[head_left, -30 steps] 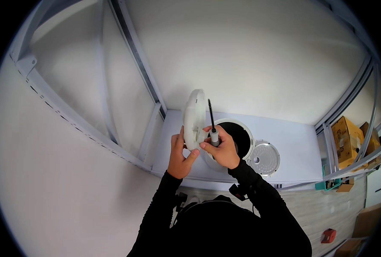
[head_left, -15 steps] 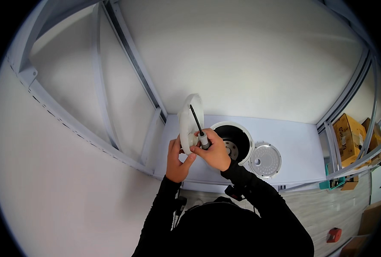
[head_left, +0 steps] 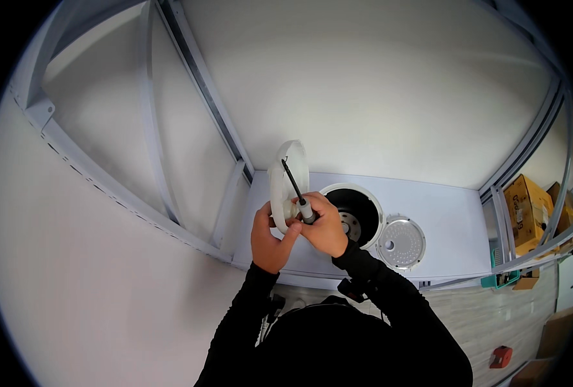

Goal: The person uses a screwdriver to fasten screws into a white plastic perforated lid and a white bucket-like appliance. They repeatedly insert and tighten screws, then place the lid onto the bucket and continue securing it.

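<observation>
My left hand (head_left: 271, 240) is closed on the lower edge of a white plastic lid (head_left: 293, 155), which stands on its side above the table. In my right hand (head_left: 326, 231) is a screwdriver (head_left: 292, 178) with a grey-and-black handle; its dark shaft points up and away across the lid's inner face. A tiny dark bit shows at the tip, too small to name. My two hands meet at the lid's lower part, where fingers partly hide a small pale round piece. Just right of them sits an open rice cooker body (head_left: 381, 216) with a black interior and a metal plate at its bottom.
A round perforated metal inner lid (head_left: 404, 245) lies flat beside the cooker on the white table (head_left: 451, 222). Grey frame posts (head_left: 202, 84) flank the table. Cardboard boxes (head_left: 528, 213), a teal basket (head_left: 502, 278) and a red object (head_left: 501, 357) are at the right.
The screwdriver's shaft has tilted slightly left, and a tiny bit now stands out at its tip. My left thumb has shifted right, toward my right fingers. Both hands keep their holds.
</observation>
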`<state>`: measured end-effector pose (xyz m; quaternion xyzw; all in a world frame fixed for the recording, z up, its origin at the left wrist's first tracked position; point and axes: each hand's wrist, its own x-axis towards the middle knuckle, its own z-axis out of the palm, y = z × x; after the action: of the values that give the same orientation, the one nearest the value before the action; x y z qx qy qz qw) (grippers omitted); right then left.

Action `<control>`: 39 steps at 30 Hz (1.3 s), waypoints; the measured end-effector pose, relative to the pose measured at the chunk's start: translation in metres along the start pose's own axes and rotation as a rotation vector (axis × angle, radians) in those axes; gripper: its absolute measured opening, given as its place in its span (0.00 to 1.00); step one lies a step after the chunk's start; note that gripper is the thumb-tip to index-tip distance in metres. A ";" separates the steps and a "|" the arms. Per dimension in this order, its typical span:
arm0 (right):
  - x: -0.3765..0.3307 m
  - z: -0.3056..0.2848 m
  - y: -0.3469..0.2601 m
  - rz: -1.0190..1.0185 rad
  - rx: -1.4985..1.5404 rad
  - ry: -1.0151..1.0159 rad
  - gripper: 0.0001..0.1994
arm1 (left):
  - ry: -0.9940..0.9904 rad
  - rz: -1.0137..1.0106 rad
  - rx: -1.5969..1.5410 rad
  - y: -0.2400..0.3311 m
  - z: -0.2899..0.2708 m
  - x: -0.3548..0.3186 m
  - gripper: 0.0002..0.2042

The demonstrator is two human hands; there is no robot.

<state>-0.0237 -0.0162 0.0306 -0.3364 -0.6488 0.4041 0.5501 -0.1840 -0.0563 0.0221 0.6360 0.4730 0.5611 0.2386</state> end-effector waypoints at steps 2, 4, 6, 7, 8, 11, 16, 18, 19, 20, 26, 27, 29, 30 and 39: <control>0.002 -0.001 0.001 -0.041 -0.032 -0.010 0.19 | 0.066 -0.037 0.041 0.006 0.006 0.000 0.28; 0.002 -0.003 0.001 -0.008 -0.011 -0.017 0.18 | 0.105 -0.047 0.076 0.007 0.012 0.001 0.27; 0.003 -0.006 -0.001 -0.003 -0.001 -0.045 0.18 | 0.127 -0.033 0.125 0.006 0.013 0.002 0.25; 0.004 -0.007 -0.002 -0.014 0.000 -0.069 0.18 | 0.136 -0.024 0.172 0.006 0.012 0.002 0.24; 0.005 -0.008 -0.002 -0.026 0.000 -0.093 0.18 | 0.145 -0.015 0.218 0.004 0.011 0.001 0.24; 0.006 -0.011 0.001 -0.026 0.002 -0.119 0.19 | 0.160 -0.014 0.301 0.003 0.014 0.002 0.21; 0.011 -0.009 0.010 -0.082 -0.018 -0.113 0.19 | 0.176 -0.018 0.338 0.006 0.015 0.006 0.20; 0.012 -0.008 0.010 -0.081 -0.020 -0.111 0.18 | 0.188 -0.008 0.357 0.004 0.015 0.005 0.19; 0.012 -0.008 0.006 -0.058 -0.015 -0.112 0.19 | 0.184 -0.012 0.361 0.003 0.015 0.004 0.19; 0.012 -0.007 0.005 -0.034 -0.009 -0.113 0.19 | 0.180 -0.016 0.366 0.002 0.014 0.004 0.19; 0.010 0.000 0.016 0.023 -0.034 -0.091 0.21 | 0.208 0.017 0.365 0.002 0.013 0.006 0.18; 0.010 0.000 0.018 -0.035 -0.053 -0.086 0.22 | 0.210 0.007 0.361 0.002 0.013 0.005 0.18; 0.012 0.000 0.024 -0.149 -0.090 -0.074 0.22 | 0.213 0.021 0.374 0.001 0.014 0.006 0.17; 0.012 0.001 0.028 -0.180 -0.095 -0.060 0.23 | 0.215 0.031 0.378 0.000 0.015 0.007 0.17; 0.010 -0.001 0.032 -0.164 -0.070 -0.122 0.27 | 0.239 -0.035 0.328 0.001 0.020 0.006 0.17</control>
<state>-0.0250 0.0071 0.0068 -0.2760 -0.7202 0.3543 0.5288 -0.1649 -0.0474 0.0208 0.5871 0.5937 0.5439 0.0837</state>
